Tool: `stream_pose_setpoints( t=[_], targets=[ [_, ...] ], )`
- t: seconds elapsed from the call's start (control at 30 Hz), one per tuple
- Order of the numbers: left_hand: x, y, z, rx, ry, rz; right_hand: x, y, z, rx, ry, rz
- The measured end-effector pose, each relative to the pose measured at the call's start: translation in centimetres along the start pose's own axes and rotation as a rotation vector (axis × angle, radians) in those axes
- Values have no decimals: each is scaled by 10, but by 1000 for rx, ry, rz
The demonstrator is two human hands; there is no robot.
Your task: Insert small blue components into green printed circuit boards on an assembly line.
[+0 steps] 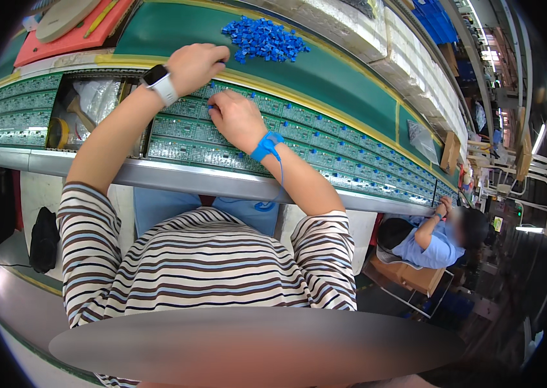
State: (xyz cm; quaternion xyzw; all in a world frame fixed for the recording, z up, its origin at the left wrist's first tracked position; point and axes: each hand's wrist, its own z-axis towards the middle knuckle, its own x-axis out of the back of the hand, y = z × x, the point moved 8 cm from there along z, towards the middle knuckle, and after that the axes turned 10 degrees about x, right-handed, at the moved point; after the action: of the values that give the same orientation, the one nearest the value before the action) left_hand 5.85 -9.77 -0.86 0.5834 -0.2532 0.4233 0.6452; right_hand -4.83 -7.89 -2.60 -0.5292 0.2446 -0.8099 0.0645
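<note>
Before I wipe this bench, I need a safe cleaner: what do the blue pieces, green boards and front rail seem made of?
Blue pieces: probably hard plastic, finish unclear, from the even, saturated colour and crisp edges. Green boards: likely resin with a green coating, judging by pale printed markings. Front rail: looks like metal, smooth, grey with a soft sheen.

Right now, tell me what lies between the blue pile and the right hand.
The head view shows, from the blue pile toward the right hand: green mat, a yellow strip, then the uppermost row of green circuit boards.
</note>
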Motion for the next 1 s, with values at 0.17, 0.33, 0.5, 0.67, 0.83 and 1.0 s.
stream_pose_setpoints(
  t=[0.17, 0.33, 0.5, 0.67, 0.83, 1.0],
  targets=[
    [33, -16, -43, -58, -6, -145, 2, 0, 1, 24, 19, -88],
    [46, -41, -72, 61, 21, -163, -2, 0, 2, 15, -21, -123],
    [41, -54, -83, 246, -67, -270, -2, -1, 3, 26, -11, -126],
    [30, -54, -84, 143, -117, -170, -3, -1, 4, 27, -11, -142],
    [27, -55, -84, 63, -77, -96, -9, -9, 9, 91, -102, -256],
    [24, -59, -84, 73, -76, -63, 14, -2, 19, 37, -30, -237]
  ],
)
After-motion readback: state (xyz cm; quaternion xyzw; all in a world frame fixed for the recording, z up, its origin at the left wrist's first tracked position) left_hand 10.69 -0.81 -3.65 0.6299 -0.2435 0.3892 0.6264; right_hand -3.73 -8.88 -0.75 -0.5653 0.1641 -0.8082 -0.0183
